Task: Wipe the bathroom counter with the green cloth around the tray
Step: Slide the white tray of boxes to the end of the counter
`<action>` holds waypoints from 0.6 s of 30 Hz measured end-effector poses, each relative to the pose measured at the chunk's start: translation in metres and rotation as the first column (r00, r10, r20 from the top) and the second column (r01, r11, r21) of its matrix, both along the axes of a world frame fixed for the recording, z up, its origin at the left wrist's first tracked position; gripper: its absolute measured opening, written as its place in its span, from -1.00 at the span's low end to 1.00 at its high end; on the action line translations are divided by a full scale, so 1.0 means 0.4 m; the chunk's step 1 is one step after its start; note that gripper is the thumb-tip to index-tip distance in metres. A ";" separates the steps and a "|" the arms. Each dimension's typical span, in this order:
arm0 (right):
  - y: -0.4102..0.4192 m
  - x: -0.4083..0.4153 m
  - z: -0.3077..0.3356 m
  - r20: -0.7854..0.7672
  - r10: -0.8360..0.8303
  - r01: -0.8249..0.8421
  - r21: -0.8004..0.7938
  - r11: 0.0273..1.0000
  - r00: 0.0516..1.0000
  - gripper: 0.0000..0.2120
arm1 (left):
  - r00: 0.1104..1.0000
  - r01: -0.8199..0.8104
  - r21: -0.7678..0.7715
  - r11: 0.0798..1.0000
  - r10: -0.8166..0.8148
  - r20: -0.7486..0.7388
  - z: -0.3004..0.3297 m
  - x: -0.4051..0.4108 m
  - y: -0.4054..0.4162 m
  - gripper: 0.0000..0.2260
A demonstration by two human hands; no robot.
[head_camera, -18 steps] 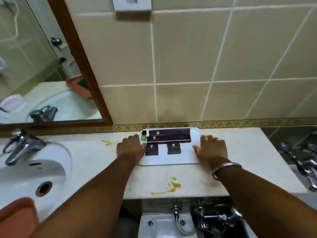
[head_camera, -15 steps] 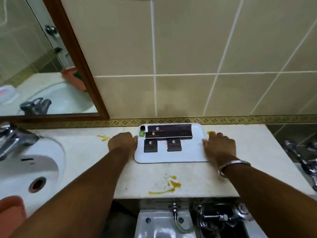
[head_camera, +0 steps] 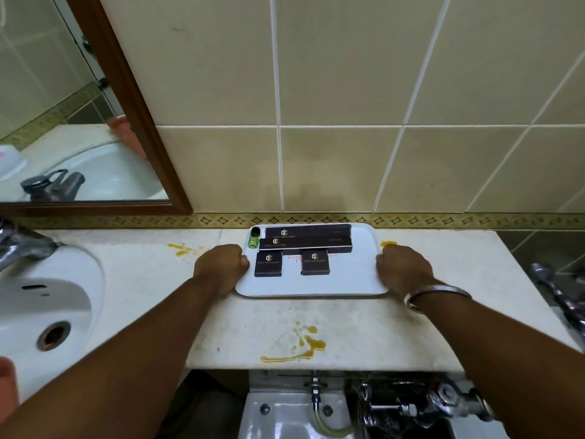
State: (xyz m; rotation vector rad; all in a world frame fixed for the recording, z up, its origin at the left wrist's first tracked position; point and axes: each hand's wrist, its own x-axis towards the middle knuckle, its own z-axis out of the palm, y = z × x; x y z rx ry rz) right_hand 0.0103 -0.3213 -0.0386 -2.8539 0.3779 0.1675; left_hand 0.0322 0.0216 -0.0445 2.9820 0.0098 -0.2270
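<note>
From my feed I see two bare forearms, uncovered all the way to the bottom edge, no sleeves in view. The left hand [head_camera: 221, 267] wears no ring or band that I can make out. The right hand [head_camera: 403, 269] has a thin silver metal bangle [head_camera: 438, 294] circling the wrist, plain, smooth and slightly shiny.

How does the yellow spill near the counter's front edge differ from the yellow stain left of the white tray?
The yellow spill at the front edge is larger, a long streak with scattered blobs; the yellow stain left of the white tray is a small smear. The front spill lies near the counter's lip, the left stain toward the wall. The front one looks darker and glossier. Both are unwiped.
</note>
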 end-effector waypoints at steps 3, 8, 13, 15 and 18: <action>-0.022 -0.026 0.038 -0.008 0.075 -0.074 0.131 0.989 0.997 -0.72 | 0.998 -0.016 -0.132 0.991 0.023 0.054 0.018 -0.010 0.012 -0.73; -0.046 -0.140 0.084 -0.199 0.015 0.096 0.539 0.837 0.980 -0.72 | 0.995 -0.010 -0.251 0.968 0.035 0.095 0.064 -0.028 -0.004 -0.67; -0.108 -0.308 0.100 -0.250 -0.050 0.208 0.658 0.724 0.967 -0.73 | 0.986 0.040 -0.359 0.932 0.022 0.166 0.088 -0.051 -0.122 -0.69; -0.145 -0.383 0.092 -0.293 -0.099 0.279 0.674 0.684 0.951 -0.66 | 0.990 0.058 -0.314 0.948 -0.013 0.143 0.089 -0.046 -0.203 -0.66; -0.229 -0.482 0.074 -0.344 -0.269 0.437 0.691 0.576 0.900 -0.66 | 0.991 0.090 -0.262 0.961 -0.060 0.119 0.080 -0.039 -0.363 -0.64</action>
